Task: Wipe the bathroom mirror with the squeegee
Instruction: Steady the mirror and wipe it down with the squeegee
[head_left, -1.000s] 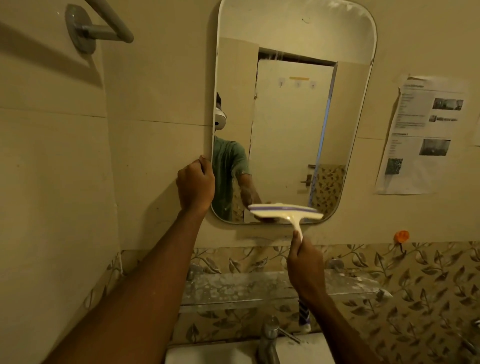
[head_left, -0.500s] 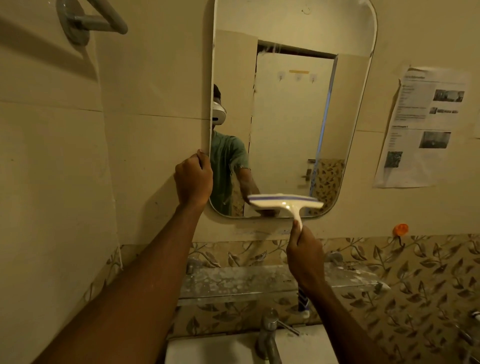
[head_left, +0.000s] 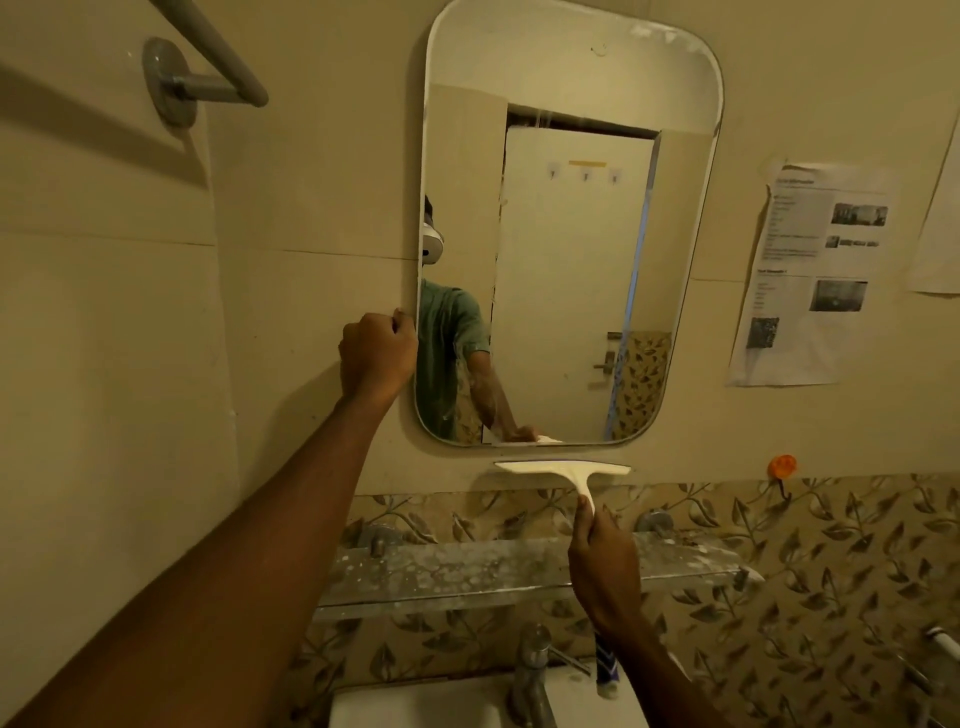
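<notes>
Cream-coloured tiles covered the bathroom wall around a tall mirror (head_left: 566, 223) with rounded corners. Against the mirror's left edge, about two-thirds of the way down, the left hand (head_left: 376, 356) was curled into a closed grip, its fingers wrapped around the rim. Just below the mirror's bottom edge, apart from the glass, a white squeegee (head_left: 563, 472) was held with its blade level against the wall. The right hand (head_left: 605, 564) had a closed grip on the squeegee's handle from beneath. Below the mirror ran a spotted glass shelf (head_left: 467, 571), and under that stood a metal tap (head_left: 532, 670) over a white basin (head_left: 415, 706). Right of the mirror, a printed paper sheet (head_left: 810, 275) was stuck to the wall. An orange hook (head_left: 783, 466) sat lower right of the mirror. Up to its left was a grey towel rail (head_left: 208, 78).
</notes>
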